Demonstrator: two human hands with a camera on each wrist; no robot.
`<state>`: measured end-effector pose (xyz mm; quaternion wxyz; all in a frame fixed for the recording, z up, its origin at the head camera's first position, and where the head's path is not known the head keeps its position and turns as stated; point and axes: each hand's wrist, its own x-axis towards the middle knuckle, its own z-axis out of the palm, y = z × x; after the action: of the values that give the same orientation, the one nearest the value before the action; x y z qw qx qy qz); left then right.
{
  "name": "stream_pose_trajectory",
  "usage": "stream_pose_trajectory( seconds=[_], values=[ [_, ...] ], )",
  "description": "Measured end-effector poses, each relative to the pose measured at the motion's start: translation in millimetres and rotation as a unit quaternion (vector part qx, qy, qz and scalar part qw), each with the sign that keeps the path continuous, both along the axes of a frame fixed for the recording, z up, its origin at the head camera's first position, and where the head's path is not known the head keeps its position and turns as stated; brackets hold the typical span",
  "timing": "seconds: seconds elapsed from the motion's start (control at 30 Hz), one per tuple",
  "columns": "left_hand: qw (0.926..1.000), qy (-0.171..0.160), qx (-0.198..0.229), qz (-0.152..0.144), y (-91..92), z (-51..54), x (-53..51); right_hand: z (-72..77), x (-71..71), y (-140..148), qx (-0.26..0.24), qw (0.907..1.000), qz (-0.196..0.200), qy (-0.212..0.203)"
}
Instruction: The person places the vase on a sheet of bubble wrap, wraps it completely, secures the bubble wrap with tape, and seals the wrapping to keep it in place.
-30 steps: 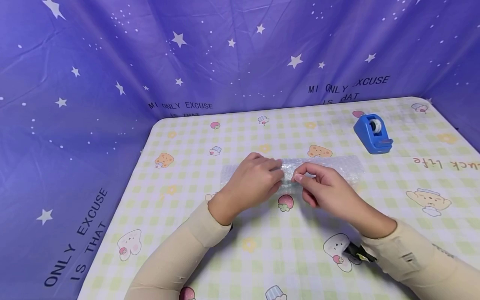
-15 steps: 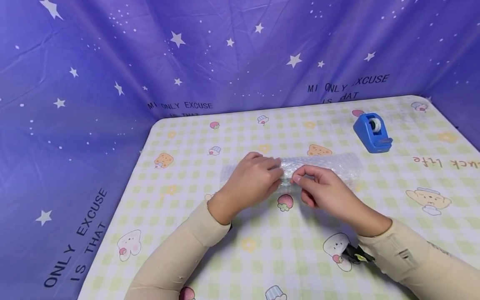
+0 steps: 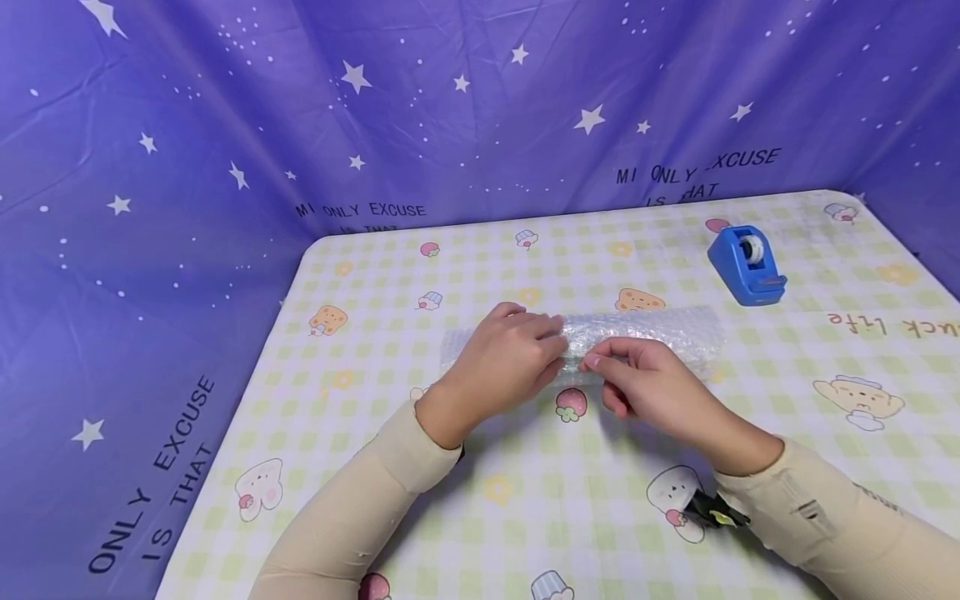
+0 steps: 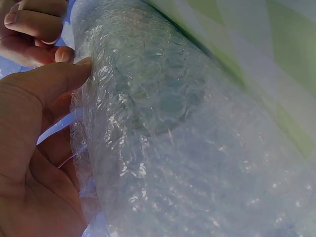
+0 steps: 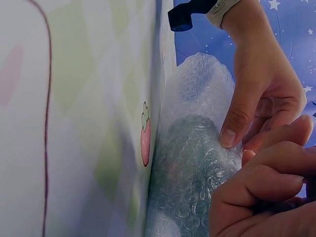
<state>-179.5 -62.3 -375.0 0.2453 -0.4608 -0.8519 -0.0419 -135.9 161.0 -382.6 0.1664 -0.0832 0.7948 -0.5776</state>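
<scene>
A roll of clear bubble wrap (image 3: 667, 333) lies crosswise on the table, with a greenish round-ended object (image 4: 168, 101) showing blurrily inside it. My left hand (image 3: 506, 354) grips the roll left of its middle. In the left wrist view its thumb (image 4: 64, 79) lies on the near side of the wrap and its fingers reach behind. Just to the right, my right hand (image 3: 652, 379) pinches at the bubble wrap with thumb and index finger, the other fingers curled. Its fingertips touch the wrap close to the left hand; whether tape is between them cannot be made out.
A blue tape dispenser (image 3: 746, 271) with a roll of tape stands at the back right of the table. The checked tablecloth (image 3: 420, 517) has printed cartoon figures. Behind the table hangs a purple star-patterned curtain (image 3: 465, 125).
My right hand's fingertips have shifted slightly left and down along the wrap. The right end of the roll has turned a little. My left hand stays in place.
</scene>
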Motion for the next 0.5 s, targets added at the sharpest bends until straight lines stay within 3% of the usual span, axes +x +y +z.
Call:
stream_pose_trajectory(
  seconds=[0.5],
  values=[
    [1.0000,0.000,0.003,0.000,0.1,-0.1,0.0,4.4,2.8,0.1,-0.005,0.9997,0.014,-0.017]
  ],
)
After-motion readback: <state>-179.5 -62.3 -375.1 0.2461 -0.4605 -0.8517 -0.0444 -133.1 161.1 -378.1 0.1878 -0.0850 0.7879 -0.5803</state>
